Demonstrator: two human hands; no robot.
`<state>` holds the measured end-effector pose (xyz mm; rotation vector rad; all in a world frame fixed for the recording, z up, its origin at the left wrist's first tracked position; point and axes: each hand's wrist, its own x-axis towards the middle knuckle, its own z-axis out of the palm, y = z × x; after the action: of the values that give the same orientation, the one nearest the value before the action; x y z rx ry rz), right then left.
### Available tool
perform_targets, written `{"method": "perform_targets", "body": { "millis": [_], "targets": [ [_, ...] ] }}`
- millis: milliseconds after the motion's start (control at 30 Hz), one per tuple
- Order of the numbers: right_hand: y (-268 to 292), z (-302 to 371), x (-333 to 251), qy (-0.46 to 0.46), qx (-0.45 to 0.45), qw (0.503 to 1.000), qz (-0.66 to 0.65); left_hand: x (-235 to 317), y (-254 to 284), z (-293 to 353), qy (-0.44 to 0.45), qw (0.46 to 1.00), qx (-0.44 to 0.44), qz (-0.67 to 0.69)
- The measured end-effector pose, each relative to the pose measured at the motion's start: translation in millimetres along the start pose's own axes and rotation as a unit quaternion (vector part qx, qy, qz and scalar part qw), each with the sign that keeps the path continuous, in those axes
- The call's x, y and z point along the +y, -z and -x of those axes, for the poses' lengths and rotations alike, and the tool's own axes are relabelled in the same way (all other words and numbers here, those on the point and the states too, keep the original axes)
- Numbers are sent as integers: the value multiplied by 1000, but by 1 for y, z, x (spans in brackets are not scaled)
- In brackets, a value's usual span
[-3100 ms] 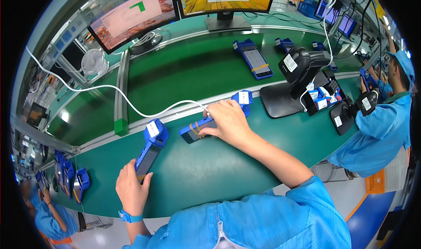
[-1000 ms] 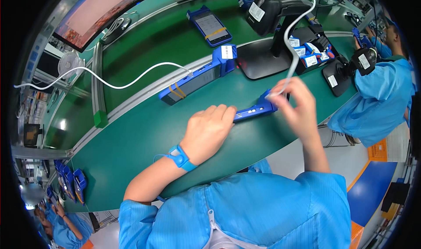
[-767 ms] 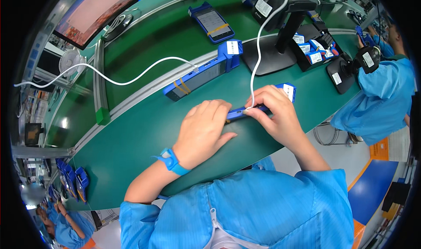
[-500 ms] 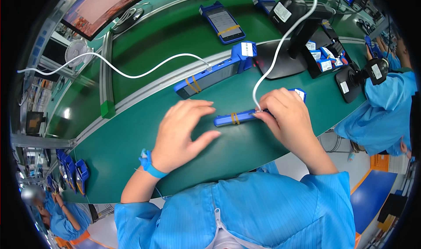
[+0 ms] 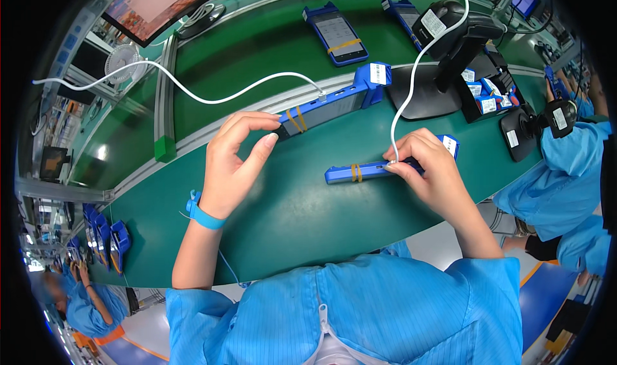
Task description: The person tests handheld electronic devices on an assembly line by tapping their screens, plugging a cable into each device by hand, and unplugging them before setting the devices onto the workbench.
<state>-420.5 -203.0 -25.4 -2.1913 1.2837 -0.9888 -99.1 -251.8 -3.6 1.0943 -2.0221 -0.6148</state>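
A blue handheld device stands on its long edge on the green bench, with orange rubber bands round it. My right hand is closed at its upper edge, pinching the plug end of a white cable there. The plug itself is mostly hidden by the fingers. My left hand, with a blue wrist strap, has its thumb and fingertips round the left end of a second blue handheld device. That one leans on the metal rail, rubber-banded, with another white cable plugged into its top edge.
Two more blue handhelds, one nearer the middle, lie behind the rail. At right stand a black scanner stand, a black box of small labelled packs and another scanner. Several blue devices stand at far left. Co-workers sit at both sides.
My left hand has moved away from the nearer device, up and left to the end of the leaning one. My right hand still pinches the cable at the nearer device.
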Motion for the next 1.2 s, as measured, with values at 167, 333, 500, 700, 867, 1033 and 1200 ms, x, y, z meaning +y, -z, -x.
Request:
{"method": "perform_targets", "body": {
  "millis": [167, 333, 500, 700, 867, 1033, 1200],
  "targets": [
    [-4, 3, -8, 23, 4, 997, 75, -4, 1, 0, -10, 999, 21, 26],
    [-10, 6, -5, 27, 11, 993, 117, 1, -2, -4, -6, 1000, 5, 23],
    [-21, 4, -5, 13, 60, 990, 125, -12, -14, -10, -28, 999, 10, -12],
    [-37, 10, -19, 10, 94, 984, 154, -18, -50, -29, -122, 962, -17, -245],
    [-18, 16, 4, 73, 112, 974, 181, -21, -59, -37, -109, 951, -33, -287],
    [33, 35, 36, -14, 105, 979, 176, -24, -60, -38, -109, 947, -39, -300],
    [48, 44, 46, -50, 58, 986, 147, -28, -55, -41, -80, 974, -65, -204]
  ]
}}
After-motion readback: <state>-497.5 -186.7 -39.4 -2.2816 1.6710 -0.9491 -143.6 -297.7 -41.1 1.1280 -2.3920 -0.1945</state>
